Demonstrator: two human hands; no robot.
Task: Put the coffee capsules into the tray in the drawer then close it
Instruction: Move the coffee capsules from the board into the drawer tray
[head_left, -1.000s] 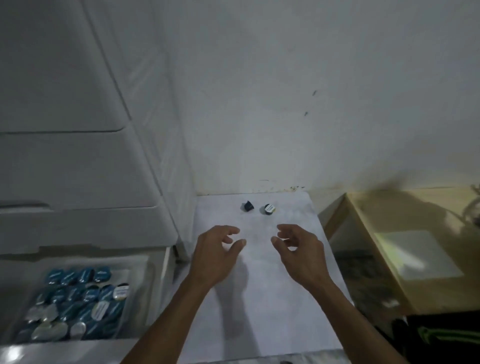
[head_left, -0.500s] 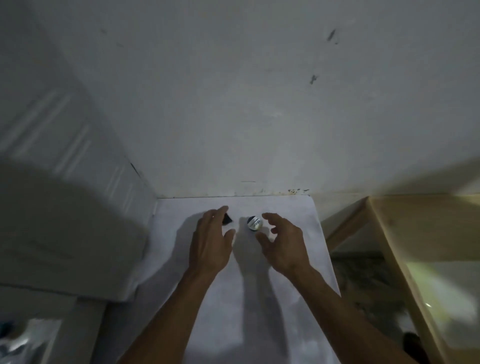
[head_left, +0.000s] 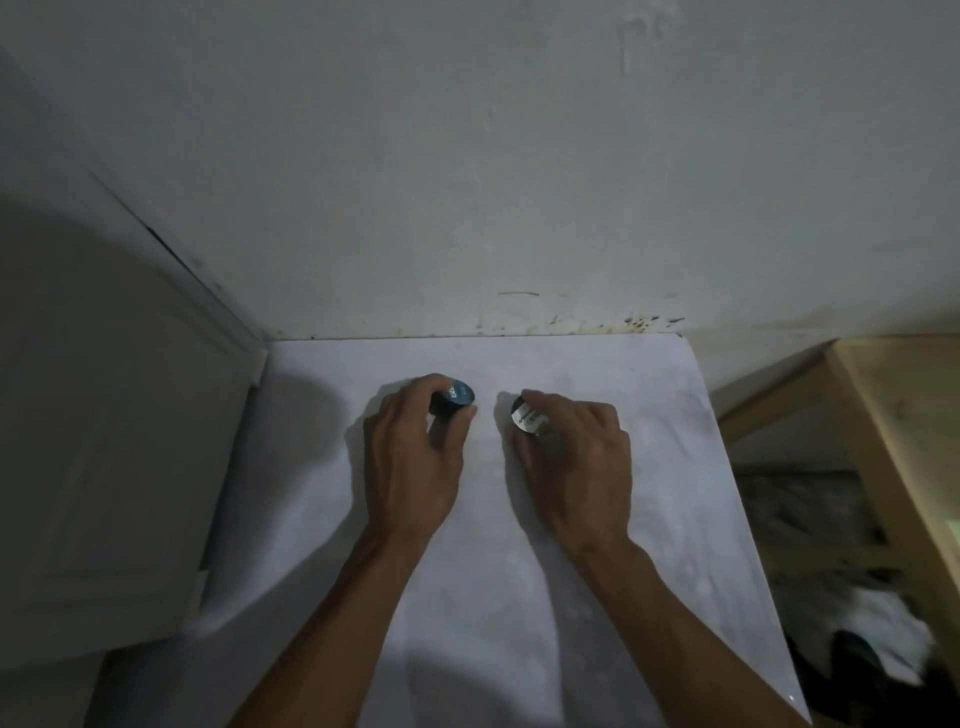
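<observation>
Your left hand (head_left: 410, 457) grips the blue-lidded capsule (head_left: 457, 396); your right hand (head_left: 576, 462) grips the silver-lidded capsule (head_left: 527, 415). Both capsules sit low over the white top (head_left: 467, 597), apart from each other, near its back edge at the wall (head_left: 467, 182). A cabinet (head_left: 114, 441) bounds the top's left side; a wooden frame (head_left: 893, 415) stands past its right edge

Dark round capsule with teal foil lid (head_left: 459, 393): slight sheen. Dark round capsule with silver foil lid (head_left: 527, 417): likewise, probably foil. White bench (head_left: 519, 571): matt, smooth. Pale wooden frame (head_left: 893, 415): unfinished.
</observation>
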